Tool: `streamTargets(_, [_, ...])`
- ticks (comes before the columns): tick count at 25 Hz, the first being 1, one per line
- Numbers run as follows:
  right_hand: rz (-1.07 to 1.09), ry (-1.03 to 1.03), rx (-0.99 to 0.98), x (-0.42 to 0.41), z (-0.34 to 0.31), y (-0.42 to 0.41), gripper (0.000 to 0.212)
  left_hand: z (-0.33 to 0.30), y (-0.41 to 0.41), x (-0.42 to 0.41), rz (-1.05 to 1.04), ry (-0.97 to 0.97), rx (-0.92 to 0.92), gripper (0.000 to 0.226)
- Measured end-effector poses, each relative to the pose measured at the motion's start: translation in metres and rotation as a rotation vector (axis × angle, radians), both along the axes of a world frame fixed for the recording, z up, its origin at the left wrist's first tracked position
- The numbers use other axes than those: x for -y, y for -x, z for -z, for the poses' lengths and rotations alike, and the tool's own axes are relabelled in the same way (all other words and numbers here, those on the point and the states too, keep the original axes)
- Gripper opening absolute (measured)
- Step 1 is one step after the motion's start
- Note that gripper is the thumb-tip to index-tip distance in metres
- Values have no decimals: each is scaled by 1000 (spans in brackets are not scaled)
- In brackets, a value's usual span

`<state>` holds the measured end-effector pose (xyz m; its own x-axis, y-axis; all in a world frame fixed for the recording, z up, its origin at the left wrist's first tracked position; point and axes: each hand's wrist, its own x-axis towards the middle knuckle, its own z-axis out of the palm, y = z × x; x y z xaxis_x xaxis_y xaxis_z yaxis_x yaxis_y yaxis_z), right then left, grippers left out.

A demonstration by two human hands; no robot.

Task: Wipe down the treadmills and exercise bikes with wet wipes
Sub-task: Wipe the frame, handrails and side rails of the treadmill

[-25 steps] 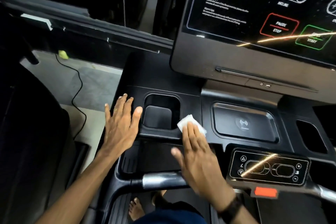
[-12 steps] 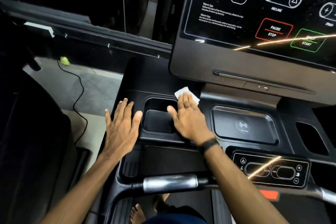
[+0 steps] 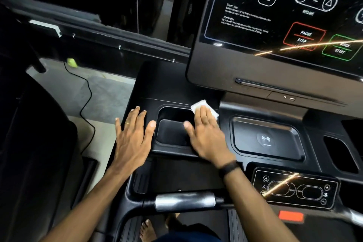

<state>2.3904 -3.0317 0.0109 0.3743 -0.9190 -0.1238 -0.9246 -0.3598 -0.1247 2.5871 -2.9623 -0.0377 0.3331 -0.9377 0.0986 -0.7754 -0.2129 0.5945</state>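
Head view: right hand [image 3: 206,135] is laid flat, fingers straight, pressing a white wipe [image 3: 203,107] onto the treadmill [image 3: 167,86] console at the far right corner of the cup well [image 3: 172,133]. Left hand [image 3: 133,137] is spread flat, fingers released, on the console left of the well. Charging pad [image 3: 267,139] is seen just right.

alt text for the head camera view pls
A person's right hand presses a white wet wipe flat on a black treadmill console beside its cup holder. The left hand rests flat to the holder's left, below the display.
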Motion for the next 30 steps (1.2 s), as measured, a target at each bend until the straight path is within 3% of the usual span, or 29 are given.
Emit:
streamTargets(3, [9, -120, -54, 34, -5, -12, 72, 0, -1, -1, -3, 12, -34, 86])
streamTargets(7, [-15, 97, 18, -27, 9, 5, 78, 2, -1, 0, -43, 52, -132, 80])
streamTargets(10, [44, 141, 40, -49, 15, 12, 81, 3, -2, 2, -58, 69, -145, 78])
streamTargets(13, [94, 99, 10, -16, 9, -1, 93, 3, -2, 3, -61, 73, -136, 78])
streamTargets(16, [84, 90, -11, 30, 17, -29, 87, 1, 0, 3, -66, 74, -124, 79])
streamTargets(22, [-447, 49, 86, 9, 25, -84, 75, -1, -1, 1, -66, 60, -170, 83])
streamTargets(23, [-406, 79, 84, 11, 25, -70, 79, -1, 0, 0, -67, 63, -181, 83])
streamTargets(25, [-96, 209, 46, 25, 21, -42, 91, -1, 0, 1, -76, 71, -182, 82])
streamTargets(27, [224, 108, -107, 55, 7, -32, 93, -1, 0, 3, -78, 72, -150, 85])
streamTargets(28, [289, 20, -163, 69, 0, -40, 88, -1, 1, 3, -76, 77, -137, 90])
streamTargets(30, [110, -7, -84, 82, -5, -73, 76, -1, 0, 3, -73, 90, -134, 100])
